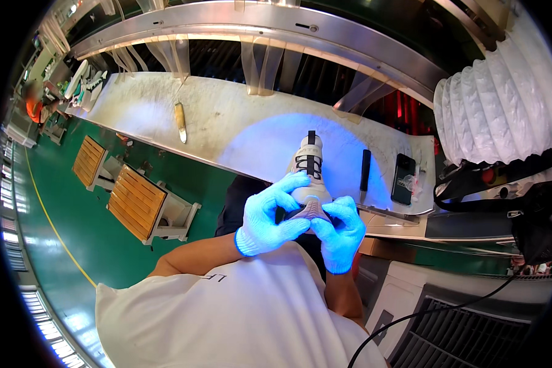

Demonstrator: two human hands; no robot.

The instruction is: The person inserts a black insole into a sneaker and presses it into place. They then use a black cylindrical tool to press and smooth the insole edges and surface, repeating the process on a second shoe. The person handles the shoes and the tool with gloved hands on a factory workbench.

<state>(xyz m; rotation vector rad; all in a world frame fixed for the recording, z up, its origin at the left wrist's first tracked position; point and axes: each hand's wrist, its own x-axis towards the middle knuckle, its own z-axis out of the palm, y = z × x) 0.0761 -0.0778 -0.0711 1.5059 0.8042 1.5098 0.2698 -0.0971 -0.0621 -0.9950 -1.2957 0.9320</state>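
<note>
In the head view, the gloved left hand (267,218) and right hand (341,234) both pinch the toe end of a pale shoe (311,158), toe toward the person, at the near edge of the worktop (227,110). A black-handled tool (365,168) lies right of it (a dark phone (403,179) beyond).

On the surface (214,122), one handled tool (180,122) lies well left of the shoe (308,170) — a second handled tool (365,170) lies to its right, then a phone (403,168), with a duct (497,104) beyond. Other shoes (91,92) sit at the far-left end; two stools (136,202) stand on the floor (80,214), left.
</note>
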